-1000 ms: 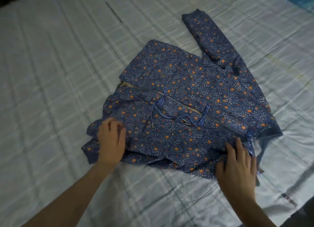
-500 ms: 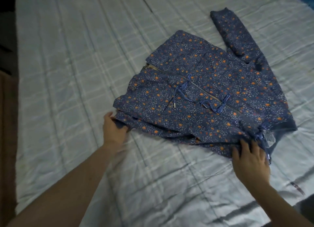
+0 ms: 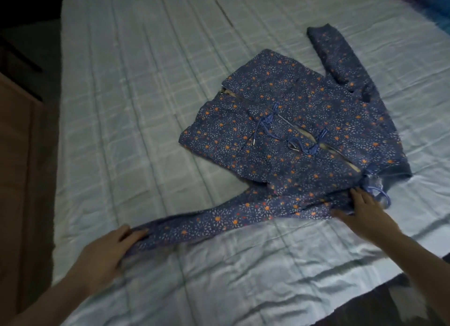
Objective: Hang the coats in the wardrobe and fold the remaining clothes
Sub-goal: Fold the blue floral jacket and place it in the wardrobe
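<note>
Folding step: jacket (image 3: pixel 304 130) flat on the bed (image 3: pixel 146 82), left hand (image 3: pixel 104 255) closed on the outstretched sleeve (image 3: pixel 207 223) cuff, right hand (image 3: pixel 362 213) open, pressing the hem; next, probably, the sleeve goes across the body.

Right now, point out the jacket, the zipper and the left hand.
jacket (image 3: pixel 304 121): head view, on the front panel.
zipper (image 3: pixel 287 122): head view, on the metal teeth mid-chest.
left hand (image 3: pixel 107 252): head view, on its back.
</note>
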